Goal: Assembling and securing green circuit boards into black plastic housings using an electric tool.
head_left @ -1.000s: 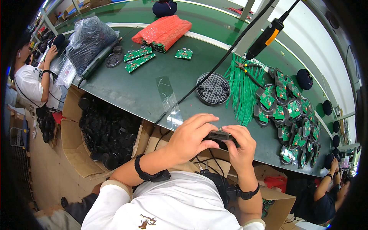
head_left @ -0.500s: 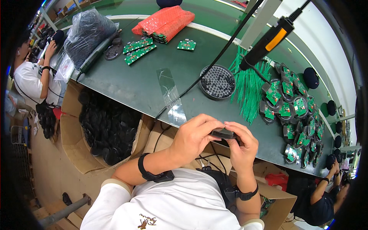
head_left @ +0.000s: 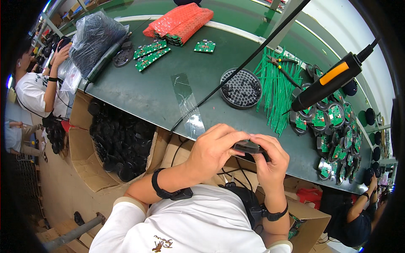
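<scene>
A dark, rounded plastic housing [head_left: 247, 146] is held edge-on between my two hands, just off the front edge of the workbench. My left hand [head_left: 212, 148] closes on its left side, thumb below and fingers above. On the other side my right hand [head_left: 272, 157] pinches the housing with thumb and fingers. The inner face of the housing is hidden. Beyond my hands, a round dish [head_left: 237, 105] of small black screws rests on the bench. To the right hangs a black and orange electric screwdriver [head_left: 327, 82] on its cord, untouched.
Green cable ties [head_left: 272, 95] and cutting pliers [head_left: 282, 69] lie beside a pile of housings with circuit boards [head_left: 335, 116]. Farther left are loose circuit boards [head_left: 152, 59] and a red bubble-wrap pack [head_left: 179, 24]. A cardboard box [head_left: 86, 162] of black housings stands left; co-workers sit at both sides.
The hanging screwdriver has swung to the right and now uncovers the pliers. My right hand has shifted slightly right; both hands still hold the housing.
</scene>
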Available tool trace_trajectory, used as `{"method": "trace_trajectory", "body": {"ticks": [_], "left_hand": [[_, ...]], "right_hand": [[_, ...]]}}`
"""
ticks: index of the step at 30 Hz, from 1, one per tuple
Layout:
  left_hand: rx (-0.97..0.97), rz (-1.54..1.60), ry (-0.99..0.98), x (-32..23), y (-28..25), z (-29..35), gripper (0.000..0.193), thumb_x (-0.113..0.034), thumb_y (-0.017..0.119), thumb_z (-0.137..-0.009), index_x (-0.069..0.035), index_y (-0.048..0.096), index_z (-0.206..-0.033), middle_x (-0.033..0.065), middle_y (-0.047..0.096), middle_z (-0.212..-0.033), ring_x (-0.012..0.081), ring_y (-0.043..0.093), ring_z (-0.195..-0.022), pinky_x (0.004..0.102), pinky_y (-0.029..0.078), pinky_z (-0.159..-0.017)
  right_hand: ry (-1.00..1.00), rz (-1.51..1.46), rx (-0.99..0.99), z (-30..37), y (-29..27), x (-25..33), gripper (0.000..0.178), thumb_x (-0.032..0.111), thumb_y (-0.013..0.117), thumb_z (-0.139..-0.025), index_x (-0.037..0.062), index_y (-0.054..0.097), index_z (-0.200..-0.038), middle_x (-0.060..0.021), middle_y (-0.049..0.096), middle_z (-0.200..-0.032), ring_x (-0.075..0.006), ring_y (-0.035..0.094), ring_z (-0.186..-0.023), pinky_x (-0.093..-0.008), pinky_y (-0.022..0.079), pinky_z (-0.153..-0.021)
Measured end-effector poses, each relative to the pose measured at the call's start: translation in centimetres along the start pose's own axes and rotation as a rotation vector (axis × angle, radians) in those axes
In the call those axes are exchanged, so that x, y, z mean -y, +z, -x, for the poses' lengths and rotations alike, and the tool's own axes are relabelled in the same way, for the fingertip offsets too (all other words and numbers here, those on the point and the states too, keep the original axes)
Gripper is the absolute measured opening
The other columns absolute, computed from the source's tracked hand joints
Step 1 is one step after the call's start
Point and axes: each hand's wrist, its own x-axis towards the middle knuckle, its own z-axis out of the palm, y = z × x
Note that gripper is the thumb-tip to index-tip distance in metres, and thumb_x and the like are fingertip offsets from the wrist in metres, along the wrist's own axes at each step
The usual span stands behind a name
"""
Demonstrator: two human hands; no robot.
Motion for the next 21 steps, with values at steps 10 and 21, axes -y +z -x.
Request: {"method": "trace_trajectory", "body": {"ticks": [10, 21], "left_hand": [[0.0, 0.033, -0.023, -0.21, -0.01, -0.09, 0.033, -0.004, 0.086, -0.082, -0.003, 0.075, -0.113, 0.0147, 0.075, -0.109, 0.0322, 0.075, -0.097, 0.0391, 0.061, -0.083], [0.039, 0.088, -0.058, -0.04, -0.31, -0.51, 0.034, -0.002, 0.084, -0.082, -0.004, 0.079, -0.116, 0.0142, 0.077, -0.11, 0.0304, 0.076, -0.1, 0.0377, 0.062, -0.084]], "right_hand": [[-0.038, 0.035, -0.035, -0.14, 0.23, 0.15, 0.036, -0.01, 0.078, -0.077, 0.004, 0.079, -0.11, -0.0132, 0.078, -0.113, -0.0323, 0.074, -0.102, -0.0387, 0.059, -0.09], [-0.063, -0.012, -0.011, -0.5, -0.07, -0.52, 0.033, -0.009, 0.08, -0.078, 0.0028, 0.078, -0.108, -0.0138, 0.079, -0.112, -0.0321, 0.075, -0.103, -0.0389, 0.059, -0.091]]}}
